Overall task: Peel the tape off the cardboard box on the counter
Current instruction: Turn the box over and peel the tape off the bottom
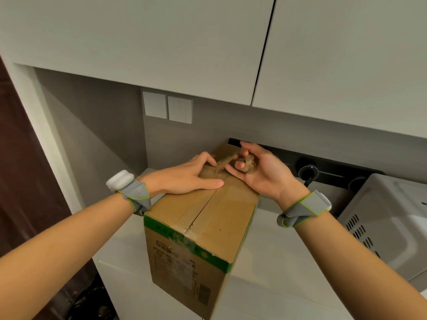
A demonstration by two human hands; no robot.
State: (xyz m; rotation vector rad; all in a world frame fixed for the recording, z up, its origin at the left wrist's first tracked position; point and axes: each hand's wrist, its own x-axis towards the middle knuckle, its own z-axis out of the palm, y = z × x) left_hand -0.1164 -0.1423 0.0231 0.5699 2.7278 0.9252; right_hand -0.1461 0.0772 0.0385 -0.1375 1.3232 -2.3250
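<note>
On the white counter, right next to the microwave, sits the cardboard box I'm stripping. Progress report: I'd say I'm well past halfway on the top. The centre seam running toward me looks bare, with the flaps meeting and no tape over it that I can see.

My right hand is curled around a crumpled wad of brown tape, held just above the far end of the box. A short strip runs from that wad down to the lid, so that last bit hasn't let go yet. My left hand lies flat on the top, fingers straight, holding nothing, pressing the box down right beside where the strip is attached.

What's left, as far as I can judge: pull that final stretch free at the far edge, plus whatever goes over the back, which I can't see from here. The front face has a scuffed, torn patch below the seam. Could be tape leftovers or just ripped print, too blurry to call. Might need a pick at that too.
</note>
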